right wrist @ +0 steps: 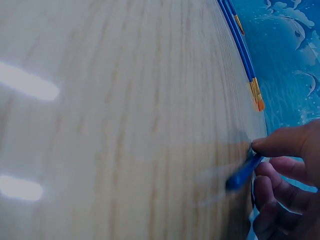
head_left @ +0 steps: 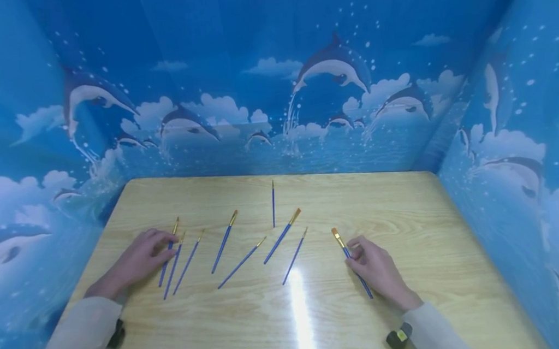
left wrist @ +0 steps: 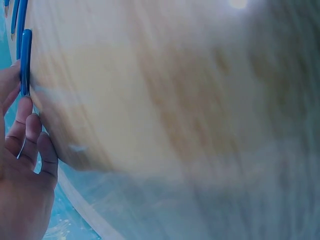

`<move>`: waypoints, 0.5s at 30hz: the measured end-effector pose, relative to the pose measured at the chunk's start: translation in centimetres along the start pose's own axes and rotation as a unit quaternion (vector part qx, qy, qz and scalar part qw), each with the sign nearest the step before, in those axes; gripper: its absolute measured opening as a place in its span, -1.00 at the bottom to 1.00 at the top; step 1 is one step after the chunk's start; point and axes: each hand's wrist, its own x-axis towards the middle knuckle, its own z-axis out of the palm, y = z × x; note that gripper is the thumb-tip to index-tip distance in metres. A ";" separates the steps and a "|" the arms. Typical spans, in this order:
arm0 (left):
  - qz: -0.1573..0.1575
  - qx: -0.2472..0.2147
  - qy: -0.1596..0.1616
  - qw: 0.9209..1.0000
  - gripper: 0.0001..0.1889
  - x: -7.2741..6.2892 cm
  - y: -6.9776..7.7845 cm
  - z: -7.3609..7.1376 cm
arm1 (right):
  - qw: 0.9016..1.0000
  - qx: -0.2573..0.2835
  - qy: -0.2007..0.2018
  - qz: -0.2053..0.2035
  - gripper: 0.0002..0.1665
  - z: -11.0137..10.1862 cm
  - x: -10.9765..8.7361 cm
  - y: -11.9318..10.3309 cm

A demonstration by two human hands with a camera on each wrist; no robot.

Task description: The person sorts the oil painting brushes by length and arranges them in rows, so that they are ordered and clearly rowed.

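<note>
Has a flat paintbrush point(head_left: 364, 285) pinched in the right fingers point(head_left: 361, 243), blue-handled, gold-ferruled and brown-bristled, slanted bristle-first away and leftward. Has the leftmost brush point(head_left: 163, 272), also blue and gold, between the left fingers point(head_left: 163, 237), slanted bristle-first away and rightward.

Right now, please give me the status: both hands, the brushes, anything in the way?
Right hand holding a flat brush. Left hand at the leftmost brush, grip unclear. Seven more brushes on the table; nearest may crowd left hand.

Blue hangings point(head_left: 247, 18) printed with leaping dolphins point(head_left: 332, 66) and white clouds point(head_left: 220, 110) enclose the back and sides of a glossy, pale wood-grain counter point(head_left: 213, 333), which reflects a white streak of light point(head_left: 300, 310).
</note>
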 end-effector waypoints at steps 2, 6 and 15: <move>0.002 0.002 0.000 1.000 -0.60 0.0 0.0 0.0 | 1.000 -0.006 0.000 -0.002 -0.57 -0.1 -0.1 0.0; 0.005 0.003 0.000 1.000 -0.60 0.0 0.1 -0.1 | 1.000 -0.023 0.004 -0.017 -0.66 -0.3 -0.2 0.1; -0.003 -0.003 -0.005 1.000 -0.59 0.3 -0.1 -0.2 | 0.998 -0.048 0.013 -0.039 -0.76 -0.5 -0.3 0.5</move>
